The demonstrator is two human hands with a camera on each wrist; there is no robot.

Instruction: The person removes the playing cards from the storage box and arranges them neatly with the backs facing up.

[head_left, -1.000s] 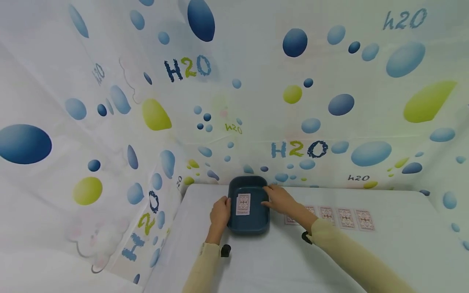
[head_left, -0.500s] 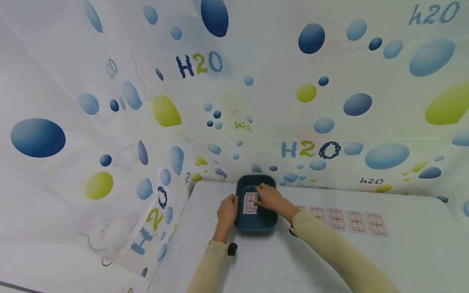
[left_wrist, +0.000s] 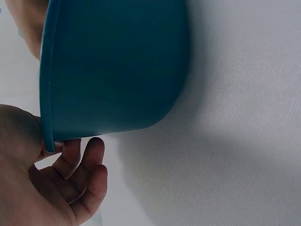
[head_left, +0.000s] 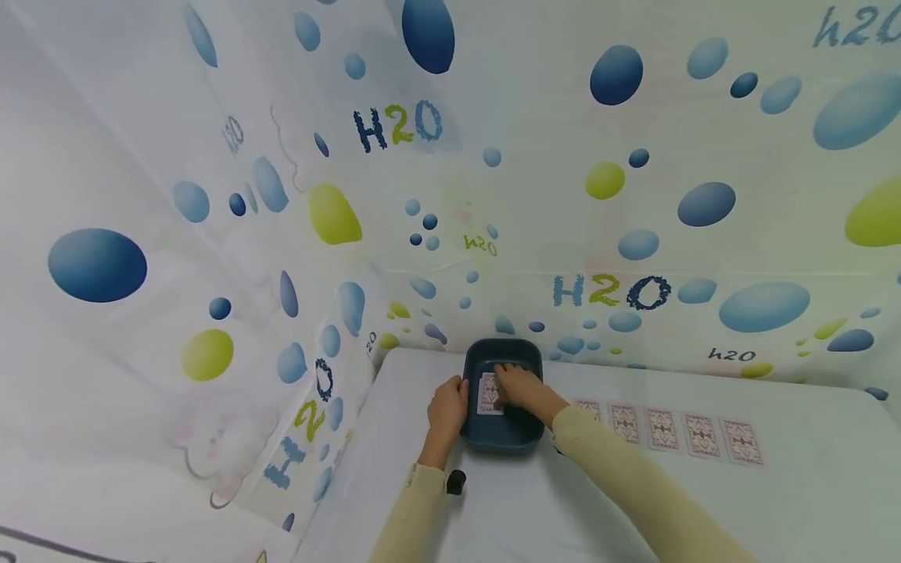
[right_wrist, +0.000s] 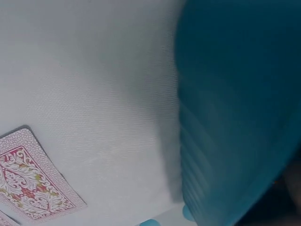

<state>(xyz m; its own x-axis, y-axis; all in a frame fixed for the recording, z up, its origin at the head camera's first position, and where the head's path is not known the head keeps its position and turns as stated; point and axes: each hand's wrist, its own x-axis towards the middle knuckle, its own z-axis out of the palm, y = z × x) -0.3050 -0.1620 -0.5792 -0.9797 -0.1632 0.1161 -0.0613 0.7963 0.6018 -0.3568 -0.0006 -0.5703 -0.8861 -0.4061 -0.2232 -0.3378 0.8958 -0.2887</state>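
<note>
A dark blue plastic tub [head_left: 501, 439] stands on the white-covered table, touched by both hands' work. My left hand [head_left: 447, 407] grips its left rim; in the left wrist view, the left hand [left_wrist: 42, 183] has its thumb side at the rim and fingers curled beneath. A red-and-white playing card [head_left: 488, 397] lies face down in the tub; whether others lie under it cannot be told. My right hand [head_left: 522, 389] reaches over the right rim, thumb and fingers spread at the card's right side. The right wrist view shows the tub's outer wall [right_wrist: 230, 103], which hides most of that hand.
Several face-down playing cards [head_left: 662, 430] lie in a row on the table, right of the tub. One card [right_wrist: 33, 181] shows in the right wrist view. A white curtain [head_left: 535, 219] printed with coloured drops hangs behind and to the left.
My right hand has left the tub's right rim and moved left and down into the tub, over to the card. My left hand keeps its hold. The head view has shifted slightly.
</note>
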